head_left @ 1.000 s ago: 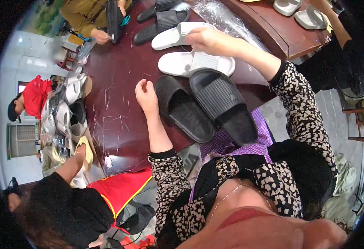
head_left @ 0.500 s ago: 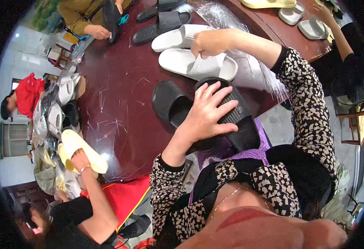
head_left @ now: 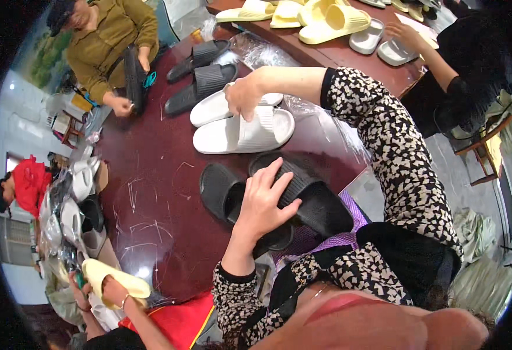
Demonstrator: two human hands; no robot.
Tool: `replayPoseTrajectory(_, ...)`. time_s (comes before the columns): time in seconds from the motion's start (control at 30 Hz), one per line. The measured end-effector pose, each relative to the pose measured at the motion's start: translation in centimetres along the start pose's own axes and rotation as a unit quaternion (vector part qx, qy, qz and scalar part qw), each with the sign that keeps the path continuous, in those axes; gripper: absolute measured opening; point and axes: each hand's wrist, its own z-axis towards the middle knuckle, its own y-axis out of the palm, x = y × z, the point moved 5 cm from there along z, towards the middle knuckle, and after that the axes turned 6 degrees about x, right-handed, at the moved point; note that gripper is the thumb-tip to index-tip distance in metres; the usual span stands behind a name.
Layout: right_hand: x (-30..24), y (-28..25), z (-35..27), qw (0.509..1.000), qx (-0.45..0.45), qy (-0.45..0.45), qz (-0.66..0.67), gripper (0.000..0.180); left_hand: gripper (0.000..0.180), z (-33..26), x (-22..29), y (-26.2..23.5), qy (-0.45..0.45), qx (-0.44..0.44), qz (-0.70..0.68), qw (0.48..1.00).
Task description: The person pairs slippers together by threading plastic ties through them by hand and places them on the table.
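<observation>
My left hand (head_left: 263, 201) lies with fingers spread over a black slide sandal (head_left: 326, 209), fingertips on its ribbed strap. A second black slide (head_left: 218, 184) lies beside it, partly under the hand and wrist. My right hand (head_left: 244, 99) reaches across to a pair of white slides, its fingers curled at the strap of the nearer white slide (head_left: 218, 135). The farther white slide (head_left: 203, 111) lies against it, its strap mostly behind my hand; some fingertips are hidden.
Black slides (head_left: 195, 90) lie farther back on the dark red table (head_left: 151, 146). A co-worker at upper left holds a black slide; another at lower left holds a yellow slide (head_left: 113, 280). Clear plastic (head_left: 314, 122) lies right of the white pair. Yellow slides (head_left: 332, 23) fill the far table.
The view has shifted, revealing more of the far table. My right hand remains at the white slides, which lie closer together. My left hand stays on the black slide.
</observation>
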Motion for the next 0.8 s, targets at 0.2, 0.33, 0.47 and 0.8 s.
replayPoseTrajectory(0.2,0.4,-4.0,-5.1,0.995,0.068,0.051,-0.060,0.025,0.046,-1.3,-3.2,-0.3,-0.026,0.127,0.046,0.990)
replayPoseTrajectory(0.33,8.1,-6.6,-10.0,0.978,0.069,0.145,-0.131,0.031,0.038,-1.9,-5.3,-0.5,-0.032,0.186,0.137,0.972)
replayPoseTrajectory(0.47,16.9,-9.6,-20.7,0.843,0.443,0.180,-0.245,0.022,0.038,0.6,-5.1,-3.6,-0.073,0.253,0.011,0.965)
replayPoseTrajectory(0.8,13.6,-4.1,-21.3,0.830,0.520,0.193,-0.062,0.037,0.067,6.5,2.5,-15.7,0.014,0.206,-0.433,0.878)
